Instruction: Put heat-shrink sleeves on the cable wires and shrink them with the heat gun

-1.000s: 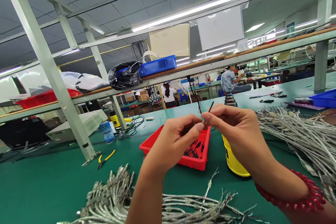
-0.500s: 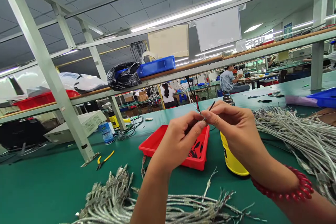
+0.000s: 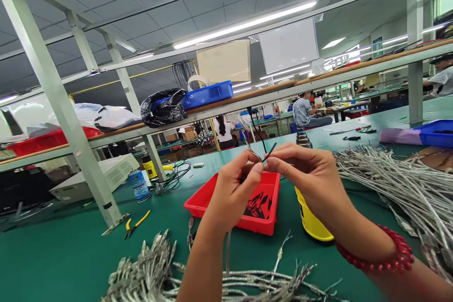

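Note:
My left hand (image 3: 235,188) is closed in a pinch on a cable (image 3: 228,250), whose grey end hangs below the wrist. Thin stripped wires (image 3: 249,144), one reddish and others pale, fan upward from its fingers. Between thumb and forefinger, my right hand (image 3: 304,170) pinches a short black tube (image 3: 271,151) that slants up across the wires. The fingertips of both hands nearly touch; whether a wire runs inside the tube is hidden. Beneath the hands, a red tray (image 3: 198,206) holds many small black pieces (image 3: 260,205).
Silvery cables (image 3: 141,269) lie bundled at the front, and a larger heap (image 3: 396,174) fills the right. A yellow can (image 3: 313,222) stands beside the tray. Yellow-handled pliers (image 3: 136,224), a blue bottle (image 3: 138,185) and a shelf post (image 3: 88,151) are on the left.
Both hands have shifted slightly left and down in view. The black tube now lies across the wires at the left fingertips, and a grey cable end shows below the left wrist.

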Motion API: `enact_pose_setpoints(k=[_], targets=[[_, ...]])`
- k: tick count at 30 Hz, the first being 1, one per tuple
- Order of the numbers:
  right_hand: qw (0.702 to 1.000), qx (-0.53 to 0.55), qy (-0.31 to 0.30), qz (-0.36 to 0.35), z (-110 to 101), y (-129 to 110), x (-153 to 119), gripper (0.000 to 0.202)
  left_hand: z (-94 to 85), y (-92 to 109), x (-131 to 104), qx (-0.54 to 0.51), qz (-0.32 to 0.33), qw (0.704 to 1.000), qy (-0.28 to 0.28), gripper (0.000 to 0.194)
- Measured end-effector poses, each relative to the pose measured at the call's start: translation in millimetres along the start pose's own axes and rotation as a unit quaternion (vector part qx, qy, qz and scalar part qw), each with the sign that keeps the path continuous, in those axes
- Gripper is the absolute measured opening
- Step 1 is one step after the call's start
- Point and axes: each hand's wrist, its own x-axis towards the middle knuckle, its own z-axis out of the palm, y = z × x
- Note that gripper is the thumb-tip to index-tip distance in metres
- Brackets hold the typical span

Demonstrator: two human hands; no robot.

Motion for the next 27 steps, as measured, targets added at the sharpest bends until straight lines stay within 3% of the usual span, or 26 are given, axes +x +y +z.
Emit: enact_pose_setpoints(k=[4, 8, 11, 17, 24, 27], targets=[[1.000, 0.003, 0.001, -0.025, 3, 2, -2, 0.005, 2.7, 12, -3, 0.110, 0.023, 0.993, 0.028, 0.022], [0.999, -0.026, 0.021, -0.036, 6, -2, -5, 0.007, 1.5, 18, -6, 0.241, 0.060, 0.967, 0.053, 0.019], [0.998, -0.026, 0.053, -0.028, 7, -6, -6, 0.004, -0.1, 17, -7, 0.282, 0.101, 0.952, 0.068, 0.017], [0.998, -0.016, 0.056, -0.026, 10, -12, -8, 0.003, -0.5, 19, -10, 0.245, 0.109, 0.962, 0.058, 0.018], [0.998, -0.020, 0.019, -0.050, 4, -12, -7, 0.010, -3.0, 23, -15, 0.165, 0.030, 0.985, 0.027, 0.016], [0.996, -0.027, 0.007, -0.081, 2, -12, -6, 0.010, -3.9, 22, -16, 0.168, 0.051, 0.984, 0.029, 0.009]])
